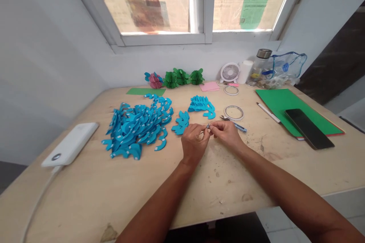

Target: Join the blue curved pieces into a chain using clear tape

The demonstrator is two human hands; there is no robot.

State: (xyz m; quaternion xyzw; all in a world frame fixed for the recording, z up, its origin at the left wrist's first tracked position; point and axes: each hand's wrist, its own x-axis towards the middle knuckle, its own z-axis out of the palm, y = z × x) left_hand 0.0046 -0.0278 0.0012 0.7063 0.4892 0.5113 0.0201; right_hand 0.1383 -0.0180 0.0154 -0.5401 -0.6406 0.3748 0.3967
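Observation:
My left hand (195,138) and my right hand (225,131) meet over the middle of the table, fingertips pinched together. Between them is a small bluish piece (208,125), mostly hidden by the fingers; it looks like paper, but its shape cannot be made out. Just left of my left hand lies a small cluster of curved blue paper pieces (181,122). Behind the hands is another group of blue paper pieces (201,104). Farther left spreads a large heap of blue paper arcs (137,127) with small white tabs. A blue cutter knife (240,127) lies beside my right hand.
Tape rolls (234,112) lie behind the knife. Green folded-paper figures (181,77), a small fan (230,72) and a bottle (259,67) line the wall. Green sheets (281,112) under a phone (309,128) and a pen (268,112) are right; a power bank (71,144) is left.

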